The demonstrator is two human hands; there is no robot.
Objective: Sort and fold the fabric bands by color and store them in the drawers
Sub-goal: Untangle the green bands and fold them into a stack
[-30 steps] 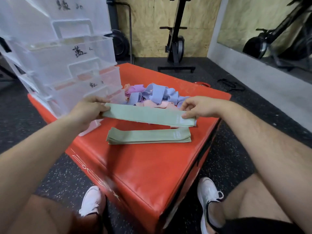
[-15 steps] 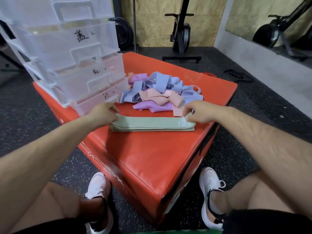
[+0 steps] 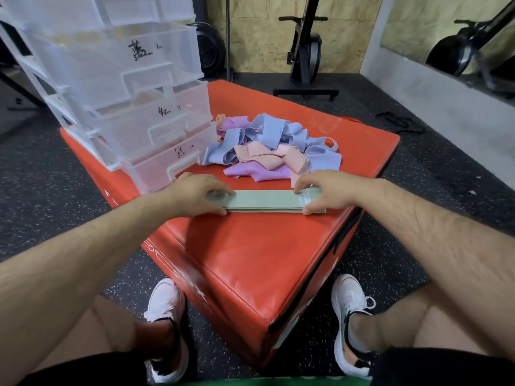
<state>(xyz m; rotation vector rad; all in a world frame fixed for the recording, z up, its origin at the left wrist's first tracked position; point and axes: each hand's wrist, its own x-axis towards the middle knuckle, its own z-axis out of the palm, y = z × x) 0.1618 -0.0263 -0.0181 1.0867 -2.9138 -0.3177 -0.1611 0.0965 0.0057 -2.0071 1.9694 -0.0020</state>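
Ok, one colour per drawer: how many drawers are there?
4, stacked at left: bottom drawer, second drawer, third drawer, top drawer cut by the frame; more may be above.

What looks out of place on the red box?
Only the pile of blue, pink and purple bands: tangled, unfolded, behind the green stack. That stack lies flat and squared, left hand and right hand holding its ends. No damage visible.

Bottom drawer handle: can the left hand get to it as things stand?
Probably yes. The left hand grips the end of the green stack right beside the bottom drawer handle, with nothing between them. It would have to let go of the stack first.
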